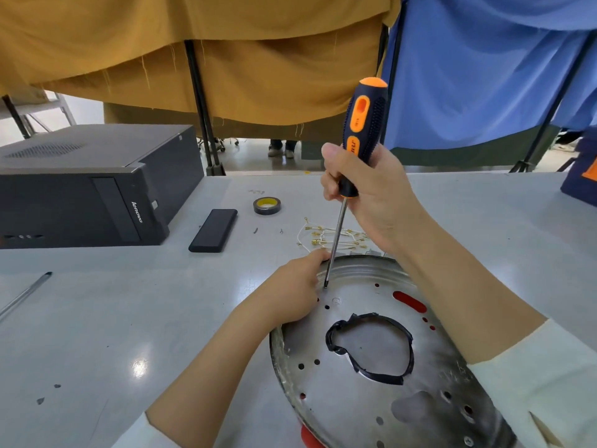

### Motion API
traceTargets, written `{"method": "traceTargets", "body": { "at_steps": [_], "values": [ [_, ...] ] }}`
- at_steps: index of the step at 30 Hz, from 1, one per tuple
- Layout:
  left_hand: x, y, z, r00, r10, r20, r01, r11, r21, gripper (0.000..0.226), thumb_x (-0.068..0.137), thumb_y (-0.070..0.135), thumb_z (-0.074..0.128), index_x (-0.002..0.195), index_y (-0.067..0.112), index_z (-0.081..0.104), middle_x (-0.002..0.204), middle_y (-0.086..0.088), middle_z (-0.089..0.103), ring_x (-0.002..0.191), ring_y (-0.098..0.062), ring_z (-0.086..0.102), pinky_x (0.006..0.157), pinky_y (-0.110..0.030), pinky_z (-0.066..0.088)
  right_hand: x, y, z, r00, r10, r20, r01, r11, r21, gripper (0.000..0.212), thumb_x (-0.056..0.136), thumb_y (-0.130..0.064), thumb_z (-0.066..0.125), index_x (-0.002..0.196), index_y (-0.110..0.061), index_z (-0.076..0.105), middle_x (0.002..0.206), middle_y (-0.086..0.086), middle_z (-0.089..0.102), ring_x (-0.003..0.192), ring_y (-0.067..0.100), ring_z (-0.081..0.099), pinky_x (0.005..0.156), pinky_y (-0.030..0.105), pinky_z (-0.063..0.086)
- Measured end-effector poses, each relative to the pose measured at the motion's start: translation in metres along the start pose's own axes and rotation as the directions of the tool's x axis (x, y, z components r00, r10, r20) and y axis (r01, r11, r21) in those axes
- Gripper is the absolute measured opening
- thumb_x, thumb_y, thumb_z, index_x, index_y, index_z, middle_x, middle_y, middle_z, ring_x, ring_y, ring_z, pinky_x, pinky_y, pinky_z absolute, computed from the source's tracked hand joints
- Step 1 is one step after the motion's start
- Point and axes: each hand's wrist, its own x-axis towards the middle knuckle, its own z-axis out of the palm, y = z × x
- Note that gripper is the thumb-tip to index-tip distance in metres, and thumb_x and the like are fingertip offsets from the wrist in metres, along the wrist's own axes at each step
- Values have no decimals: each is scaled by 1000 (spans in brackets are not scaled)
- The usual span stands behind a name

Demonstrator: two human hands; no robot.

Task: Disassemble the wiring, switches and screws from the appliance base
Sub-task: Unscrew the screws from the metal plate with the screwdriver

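A round metal appliance base [361, 399] lies on the grey table, with several holes and a central opening edged in black tape. My right hand [365, 195] grips the lower handle of an orange and black screwdriver [363, 124], held nearly upright. Its tip sits on a screw [325, 286] near the base's far left rim. My left hand [292, 291] rests on the left rim of the base, with a finger touching the shaft. A bundle of white wires with brass terminals [332, 237] lies on the table just behind the base.
A black desktop computer case [97, 185] lies at the left. A black rectangular block [213, 230], a roll of tape [267, 205] and small loose screws [256, 230] lie mid-table. A pen [26, 294] is at the left edge. Yellow and blue curtains hang behind.
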Motion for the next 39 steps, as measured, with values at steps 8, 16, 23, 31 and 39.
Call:
{"method": "traceTargets", "body": {
  "at_steps": [8, 16, 23, 31, 39],
  "values": [
    [2, 0, 0, 1000, -17, 7, 17, 1000, 14, 56, 91, 4, 44, 140, 30, 33, 84, 8, 46, 70, -7, 44, 57, -18, 30, 1, 3, 25, 965, -67, -255, 45, 995, -91, 32, 91, -18, 63, 67, -18, 41, 53, -4, 37, 45, 10, 35, 40, 15, 33],
    [1, 0, 0, 1000, -17, 0, 17, 1000, 5, 57, 86, 1, 44, 136, 28, 36, 82, 7, 47, 76, -10, 51, 61, -22, 34, 18, -3, 6, 948, 124, 293, -148, 987, 62, 43, 86, -12, 51, 63, -19, 15, 41, -9, 24, 37, 10, 21, 41, 18, 15],
    [1, 1, 0, 1000, 3, -13, -3, 1000, 27, 52, 89, 3, 44, 134, 27, 37, 74, 14, 39, 65, -3, 41, 53, -16, 27, -1, 0, 19, 977, -120, -177, 57, 944, -326, 19, 90, -25, 63, 84, -13, 50, 66, 3, 49, 54, 12, 49, 51, 27, 51],
    [1, 2, -1, 1000, -16, -8, 16, 999, 40, 52, 90, 4, 44, 134, 29, 36, 75, 13, 41, 65, -3, 42, 52, -17, 27, 7, -8, 11, 993, 54, 107, -55, 999, 3, 47, 93, -15, 56, 55, -22, 29, 41, -8, 25, 36, 13, 20, 38, 15, 19],
    [2, 0, 0, 1000, -13, -3, 13, 999, 43, 49, 90, 3, 43, 131, 29, 37, 75, 14, 42, 67, -4, 43, 52, -18, 28, 1, 9, 2, 1000, 16, 8, -17, 986, 164, 21, 89, -12, 62, 98, -11, 43, 72, -1, 52, 60, 15, 48, 56, 27, 43]
  ]
}}
